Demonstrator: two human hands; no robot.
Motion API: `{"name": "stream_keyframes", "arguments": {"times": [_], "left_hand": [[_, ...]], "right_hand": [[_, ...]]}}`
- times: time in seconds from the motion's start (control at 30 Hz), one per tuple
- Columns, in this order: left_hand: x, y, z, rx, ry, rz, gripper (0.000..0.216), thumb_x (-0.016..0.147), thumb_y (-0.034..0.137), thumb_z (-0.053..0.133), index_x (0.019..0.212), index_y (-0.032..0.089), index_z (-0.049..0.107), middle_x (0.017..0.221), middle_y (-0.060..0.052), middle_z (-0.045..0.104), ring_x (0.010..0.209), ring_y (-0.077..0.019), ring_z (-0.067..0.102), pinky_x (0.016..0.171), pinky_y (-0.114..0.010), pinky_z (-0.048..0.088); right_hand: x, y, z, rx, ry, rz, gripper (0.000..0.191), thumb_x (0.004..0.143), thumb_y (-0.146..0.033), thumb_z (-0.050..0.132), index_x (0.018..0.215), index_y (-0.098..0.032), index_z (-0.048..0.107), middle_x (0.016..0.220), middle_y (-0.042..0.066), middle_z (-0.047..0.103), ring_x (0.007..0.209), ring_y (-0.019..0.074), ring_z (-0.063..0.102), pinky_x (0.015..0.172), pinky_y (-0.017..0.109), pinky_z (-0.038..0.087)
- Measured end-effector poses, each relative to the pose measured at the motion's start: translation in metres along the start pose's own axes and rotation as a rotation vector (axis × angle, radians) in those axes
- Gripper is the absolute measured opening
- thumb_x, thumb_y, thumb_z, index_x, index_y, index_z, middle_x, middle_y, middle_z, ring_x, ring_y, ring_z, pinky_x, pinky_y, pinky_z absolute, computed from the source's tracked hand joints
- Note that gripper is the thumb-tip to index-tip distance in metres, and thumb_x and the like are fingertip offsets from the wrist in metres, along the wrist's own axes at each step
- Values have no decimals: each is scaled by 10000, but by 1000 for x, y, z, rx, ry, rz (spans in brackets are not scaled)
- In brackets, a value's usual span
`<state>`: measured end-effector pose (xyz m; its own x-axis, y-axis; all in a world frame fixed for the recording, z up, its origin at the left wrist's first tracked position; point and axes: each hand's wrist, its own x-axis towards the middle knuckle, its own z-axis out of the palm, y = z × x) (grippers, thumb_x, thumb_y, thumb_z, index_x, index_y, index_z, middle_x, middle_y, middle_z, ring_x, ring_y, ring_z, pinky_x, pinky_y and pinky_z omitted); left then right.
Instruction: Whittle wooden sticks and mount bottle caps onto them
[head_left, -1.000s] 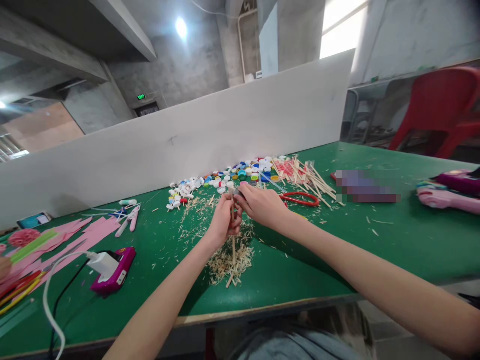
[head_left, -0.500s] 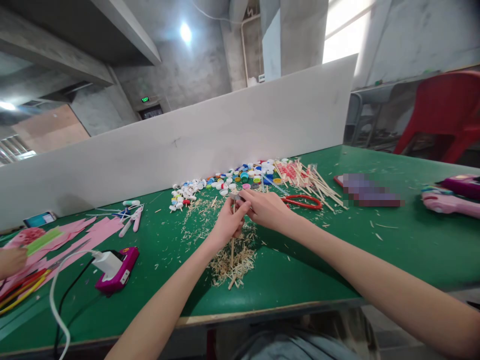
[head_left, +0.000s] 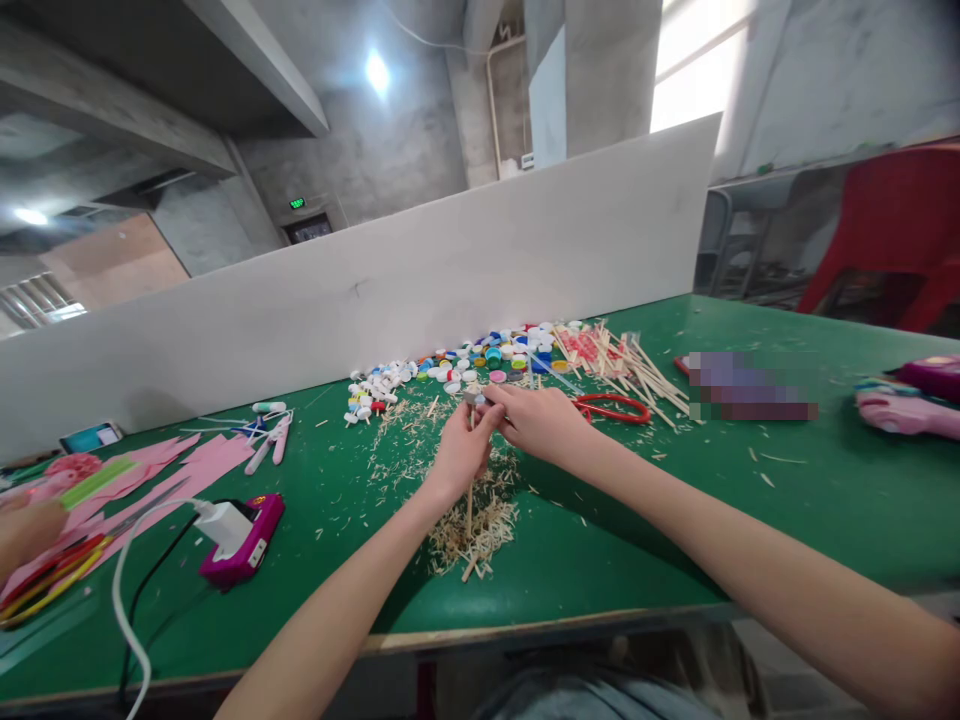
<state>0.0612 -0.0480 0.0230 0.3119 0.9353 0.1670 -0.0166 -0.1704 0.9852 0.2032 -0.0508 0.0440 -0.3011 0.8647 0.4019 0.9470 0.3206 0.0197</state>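
Note:
My left hand (head_left: pixel 459 455) is closed around a thin wooden stick (head_left: pixel 470 508), which stands nearly upright with its lower end over a heap of wood shavings (head_left: pixel 491 535). My right hand (head_left: pixel 536 420) pinches a small grey piece (head_left: pixel 474 397) at the stick's top; it looks like a pencil sharpener, but fingers cover much of it. Both hands touch each other. Just behind them lies a pair of scissors with red handles (head_left: pixel 615 408). Beyond spreads a pile of coloured bottle caps (head_left: pixel 454 372), some with short sticks in them.
Loose wooden sticks (head_left: pixel 649 375) lie at the back right, near a blurred-out phone (head_left: pixel 750 385). A white board (head_left: pixel 450 260) closes off the table's back. On the left are a purple power strip (head_left: pixel 244 540), pink paper (head_left: pixel 217 460) and another person's hand (head_left: pixel 30 530).
My hands keep their hold on the stick and the grey piece, with the right fingers slightly shifted. The view has swung a little left. The other person's hand has moved over the pink paper.

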Motion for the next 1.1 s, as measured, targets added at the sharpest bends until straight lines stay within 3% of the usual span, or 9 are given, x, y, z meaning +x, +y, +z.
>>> {"name": "stream_keyframes", "arguments": {"times": [0.27, 0.57, 0.83, 1.1], "left_hand": [[0, 0, 1, -25, 21, -46, 508, 760, 666, 607, 764, 235, 339, 439, 140, 264, 288, -32, 253, 274, -156, 176], [-1, -1, 3, 1, 7, -24, 481, 748, 621, 656, 824, 234, 381, 424, 148, 288, 286, -35, 279, 281, -152, 210], [-2, 0, 1, 21, 30, -34, 462, 778, 616, 627, 830, 226, 385, 434, 147, 296, 285, -27, 278, 304, -156, 187], [-3, 2, 2, 12, 31, -26, 498, 747, 645, 638, 817, 224, 381, 433, 144, 298, 290, -24, 260, 308, -156, 186]], "right_hand": [[0, -1, -3, -22, -7, 53, 298, 959, -309, 353, 1159, -166, 521, 1035, 68, 602, 620, 67, 418, 586, 254, 122], [2, 8, 2, 14, -73, -78, 295, 974, -350, 360, 1150, -187, 533, 1020, 61, 618, 800, 109, 524, 583, 235, 166], [-1, -4, -1, -41, -96, 26, 343, 993, -354, 295, 1111, -135, 531, 1072, 102, 609, 765, 130, 549, 596, 255, 162], [-4, -15, -7, -81, -111, 118, 376, 992, -352, 262, 1191, -151, 508, 1094, 122, 592, 843, 178, 589, 629, 241, 264]]}}
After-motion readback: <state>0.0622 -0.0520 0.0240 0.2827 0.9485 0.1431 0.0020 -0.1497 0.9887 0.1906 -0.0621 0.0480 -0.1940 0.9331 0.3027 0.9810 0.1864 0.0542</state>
